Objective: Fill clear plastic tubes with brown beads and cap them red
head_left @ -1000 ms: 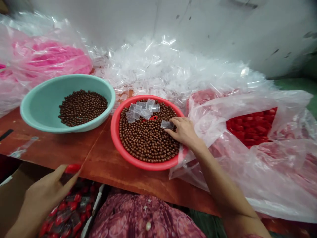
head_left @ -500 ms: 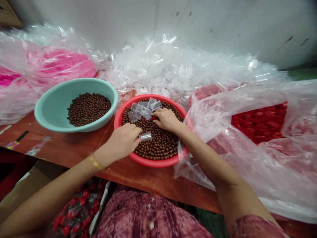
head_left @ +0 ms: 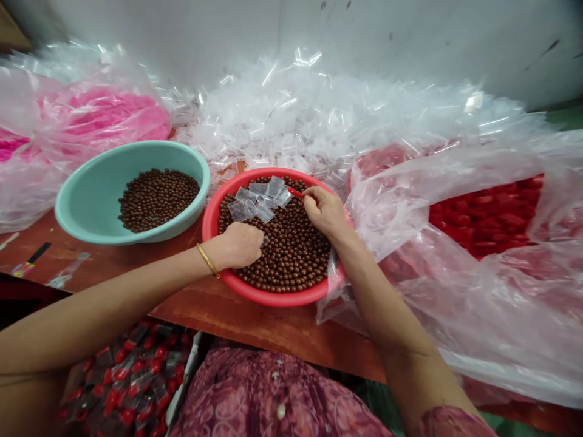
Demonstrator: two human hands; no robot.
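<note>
A red basin (head_left: 273,298) full of round brown chocolate-like balls (head_left: 296,255) stands in front of me. Several clear plastic boxes (head_left: 262,197) lie in a loose heap on the balls toward the back. My left hand (head_left: 246,244) is closed low over the balls at the basin's left side, and a sliver of a clear plastic box (head_left: 265,241) shows past its fingers. Over the right part of the basin, my right hand (head_left: 325,211) pinches a small red plastic piece (head_left: 295,192) beside the heap. Its fingers cover part of that piece.
A turquoise basin (head_left: 91,203) with more brown balls stands to the left. Bags hold pink pieces (head_left: 109,115) at far left and red pieces (head_left: 487,215) at right. Clear plastic boxes (head_left: 291,115) pile up behind. Below the table edge, a box holds red-capped clear containers (head_left: 136,376).
My left hand has turned and closed further over the clear box, now mostly hidden. My right hand has drawn back to the right of the heap with a red piece showing in its fingers.
</note>
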